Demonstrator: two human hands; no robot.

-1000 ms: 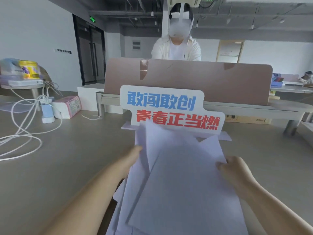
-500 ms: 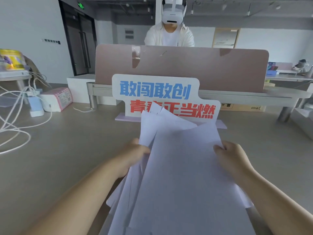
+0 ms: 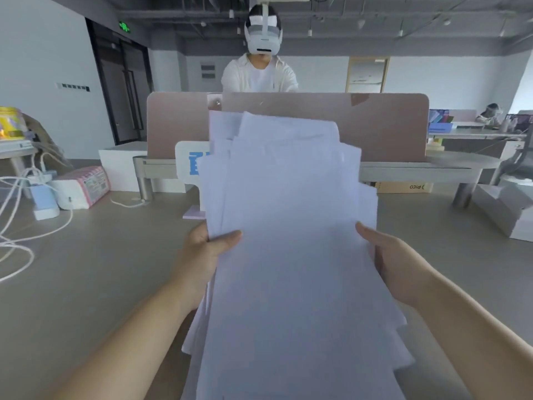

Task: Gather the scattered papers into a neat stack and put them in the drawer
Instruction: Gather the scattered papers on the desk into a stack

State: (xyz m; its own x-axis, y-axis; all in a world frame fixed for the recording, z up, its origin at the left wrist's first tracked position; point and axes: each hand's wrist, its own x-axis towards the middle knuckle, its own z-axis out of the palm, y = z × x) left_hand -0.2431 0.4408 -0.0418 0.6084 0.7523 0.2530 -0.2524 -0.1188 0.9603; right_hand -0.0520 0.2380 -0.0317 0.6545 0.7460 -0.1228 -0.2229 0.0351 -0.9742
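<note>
A loose bundle of white papers (image 3: pixel 288 241) fills the middle of the view, tilted up off the grey desk (image 3: pixel 101 284), its sheets uneven at the top and sides. My left hand (image 3: pixel 202 255) grips the bundle's left edge, thumb on top. On the right edge, my right hand (image 3: pixel 395 264) holds the papers with the thumb pressed along the side. The lower end of the bundle runs out of the frame at the bottom. No drawer is in view.
A white sign with blue lettering (image 3: pixel 190 166) stands behind the papers, mostly hidden. A pink partition (image 3: pixel 389 128) lies beyond, with a person in a headset (image 3: pixel 261 70) behind it. White cables (image 3: pixel 17 246), a charger and a tissue pack (image 3: pixel 86 186) sit at left; grey boxes (image 3: pixel 507 209) at right.
Both hands closed on the papers' side edges and raised the bundle off the desk toward the camera; the sheets now cover most of the sign.
</note>
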